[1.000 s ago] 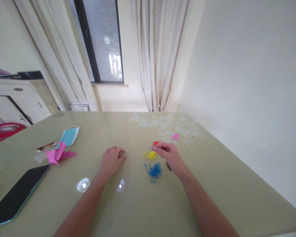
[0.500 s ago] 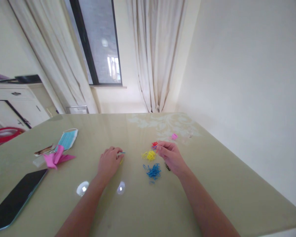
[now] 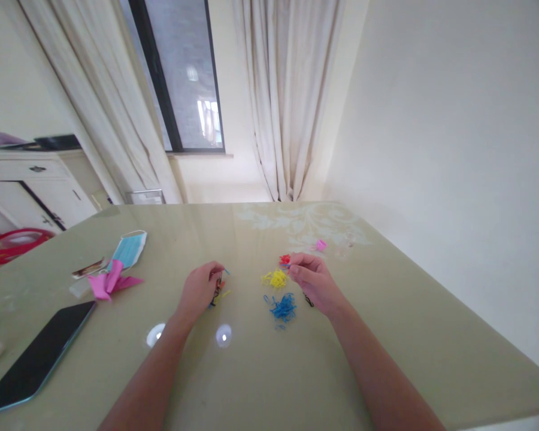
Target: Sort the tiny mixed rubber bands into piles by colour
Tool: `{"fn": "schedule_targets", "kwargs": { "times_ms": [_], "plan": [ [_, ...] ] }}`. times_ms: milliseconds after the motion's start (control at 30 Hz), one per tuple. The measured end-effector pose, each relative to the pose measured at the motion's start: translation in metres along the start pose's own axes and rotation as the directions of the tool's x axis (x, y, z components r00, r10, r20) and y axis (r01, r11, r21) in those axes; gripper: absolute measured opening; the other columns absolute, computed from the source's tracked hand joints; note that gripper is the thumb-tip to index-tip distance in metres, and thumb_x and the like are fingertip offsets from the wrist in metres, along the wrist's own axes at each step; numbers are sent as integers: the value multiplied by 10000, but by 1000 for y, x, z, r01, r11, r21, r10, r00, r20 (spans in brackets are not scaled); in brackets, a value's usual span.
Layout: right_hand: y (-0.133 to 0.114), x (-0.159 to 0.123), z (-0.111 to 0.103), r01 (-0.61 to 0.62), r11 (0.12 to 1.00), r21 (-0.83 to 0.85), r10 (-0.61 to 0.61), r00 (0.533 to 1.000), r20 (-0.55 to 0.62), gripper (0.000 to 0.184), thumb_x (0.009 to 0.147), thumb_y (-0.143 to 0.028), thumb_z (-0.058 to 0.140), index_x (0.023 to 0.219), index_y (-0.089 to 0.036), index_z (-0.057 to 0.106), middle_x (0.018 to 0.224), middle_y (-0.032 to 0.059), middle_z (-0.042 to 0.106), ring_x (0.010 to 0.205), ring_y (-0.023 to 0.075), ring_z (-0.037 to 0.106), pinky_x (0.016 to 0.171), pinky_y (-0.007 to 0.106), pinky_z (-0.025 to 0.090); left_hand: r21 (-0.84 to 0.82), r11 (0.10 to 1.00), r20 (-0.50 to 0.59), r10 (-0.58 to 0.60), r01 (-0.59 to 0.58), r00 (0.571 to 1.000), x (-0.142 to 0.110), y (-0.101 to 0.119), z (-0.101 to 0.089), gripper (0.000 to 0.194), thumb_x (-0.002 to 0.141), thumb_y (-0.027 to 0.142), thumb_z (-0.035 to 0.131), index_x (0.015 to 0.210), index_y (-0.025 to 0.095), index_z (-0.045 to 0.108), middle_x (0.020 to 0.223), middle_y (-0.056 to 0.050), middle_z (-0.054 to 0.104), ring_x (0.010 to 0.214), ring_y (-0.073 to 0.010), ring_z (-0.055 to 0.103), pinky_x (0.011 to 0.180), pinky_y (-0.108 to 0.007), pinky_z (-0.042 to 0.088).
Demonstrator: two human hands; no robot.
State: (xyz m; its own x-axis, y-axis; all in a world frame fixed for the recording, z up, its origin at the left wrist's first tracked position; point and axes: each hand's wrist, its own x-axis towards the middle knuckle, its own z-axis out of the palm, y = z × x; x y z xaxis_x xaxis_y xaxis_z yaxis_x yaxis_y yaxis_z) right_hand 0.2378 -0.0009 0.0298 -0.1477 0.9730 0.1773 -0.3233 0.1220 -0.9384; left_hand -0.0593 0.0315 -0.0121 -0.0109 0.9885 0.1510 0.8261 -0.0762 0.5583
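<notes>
My left hand [image 3: 199,290] is at mid-table with finger and thumb pinched; a thin blue paper clip [image 3: 226,272] sticks out at the fingertips. Under and beside it lies a small mixed group of clips [image 3: 216,291], black, orange, yellow and blue, partly hidden by the hand. My right hand [image 3: 315,280] is closed in a pinch above the piles, a small bluish clip [image 3: 288,267] showing at its fingertips. Close by are a red pile [image 3: 284,259], a yellow pile [image 3: 275,279] and a blue pile [image 3: 283,307]. Black clips [image 3: 308,300] show partly below the right hand.
On the left lie a dark tablet [image 3: 40,356], a folded pink paper shape [image 3: 112,281] and a blue face mask [image 3: 131,248]. A small pink object [image 3: 320,245] sits beyond my right hand. The glossy table [image 3: 260,383] meets a wall [image 3: 458,179] on the right.
My left hand has lifted and tilted, exposing the mixed clips beneath it. The right hand stays pinched near the red and yellow piles. The view has shifted slightly.
</notes>
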Motion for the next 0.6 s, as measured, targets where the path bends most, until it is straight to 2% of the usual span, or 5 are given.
{"fn": "schedule_targets", "kwargs": {
  "times_ms": [100, 267, 433, 600],
  "plan": [
    [0, -2, 1, 15, 1000, 14, -15, 1000, 27, 275, 635, -421, 941, 750, -250, 759, 786, 15, 687, 731, 171, 583, 676, 298, 452, 103, 994, -47, 31, -26, 998, -1, 2, 2, 279, 978, 226, 492, 1058, 200, 757, 990, -87, 789, 940, -254, 715, 856, -352, 507],
    [2, -1, 1, -21, 1000, 20, 21, 999, 27, 269, 639, -428, 939, 741, -240, 776, 698, 5, 661, 625, 145, 516, 606, 282, 422, 321, 941, -20, 118, -105, 993, -5, 12, 13, 297, 1008, 300, 509, 1149, 230, 760, 1224, -106, 732, 1162, -308, 640, 978, -416, 467],
    [4, 0, -1, -17, 998, 56, 13, 997, 75, 214, 699, -379, 916, 728, -216, 780, 670, -9, 643, 597, 113, 475, 572, 254, 366, 346, 927, 64, 128, -142, 990, -4, 17, 16, 289, 1009, 231, 506, 1129, 225, 769, 1168, -92, 738, 1120, -281, 653, 973, -395, 453],
    [2, 0, -2, -12, 999, 51, 8, 997, 83, 197, 698, -361, 918, 753, -225, 787, 685, -16, 661, 607, 114, 500, 596, 257, 391, 362, 919, 58, 146, -157, 988, -4, 16, 15, 268, 1012, 231, 497, 1062, 229, 760, 1104, -89, 741, 1091, -296, 661, 950, -421, 450]
  ]
}}
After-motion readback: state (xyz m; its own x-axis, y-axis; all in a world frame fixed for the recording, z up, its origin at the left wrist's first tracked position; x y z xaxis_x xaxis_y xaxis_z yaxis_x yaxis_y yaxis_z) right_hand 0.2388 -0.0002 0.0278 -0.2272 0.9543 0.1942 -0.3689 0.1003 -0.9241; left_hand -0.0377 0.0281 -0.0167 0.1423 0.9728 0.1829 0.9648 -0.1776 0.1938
